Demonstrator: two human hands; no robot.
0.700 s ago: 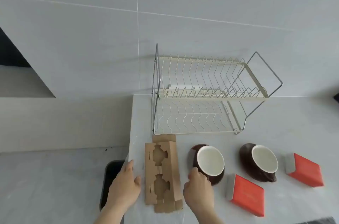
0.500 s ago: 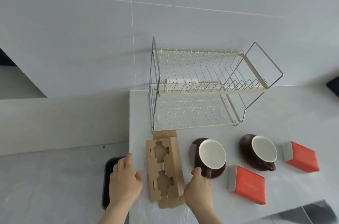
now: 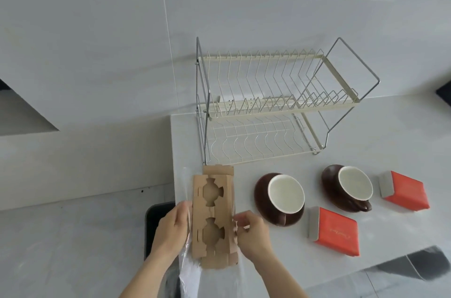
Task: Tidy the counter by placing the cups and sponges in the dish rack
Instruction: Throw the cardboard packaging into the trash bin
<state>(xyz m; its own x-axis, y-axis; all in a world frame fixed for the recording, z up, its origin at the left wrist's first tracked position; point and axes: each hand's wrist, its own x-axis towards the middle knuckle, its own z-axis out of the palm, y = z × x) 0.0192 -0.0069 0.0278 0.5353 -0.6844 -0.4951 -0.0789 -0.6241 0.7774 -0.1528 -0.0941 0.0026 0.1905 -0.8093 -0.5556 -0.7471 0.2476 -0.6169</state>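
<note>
Two brown cups with white insides lie tipped on the counter: one cup (image 3: 283,196) just right of my hands, the other cup (image 3: 351,186) farther right. An orange sponge (image 3: 334,230) lies in front of them, and a second orange sponge (image 3: 404,190) sits at the far right. The two-tier wire dish rack (image 3: 275,107) stands empty against the wall. My left hand (image 3: 172,227) and my right hand (image 3: 252,230) hold the two long sides of a flat cardboard cup insert (image 3: 212,214) with two cut-outs, over clear plastic wrap (image 3: 188,271).
The grey counter (image 3: 366,141) ends at a left edge beside the cardboard. Below that edge is a dark bin or tray (image 3: 152,224) on a lower grey surface. A tiled wall rises behind the rack.
Both hands have closed in on the cardboard insert and taken hold of its sides. Clear plastic wrap now shows under it. The camera has tilted slightly.
</note>
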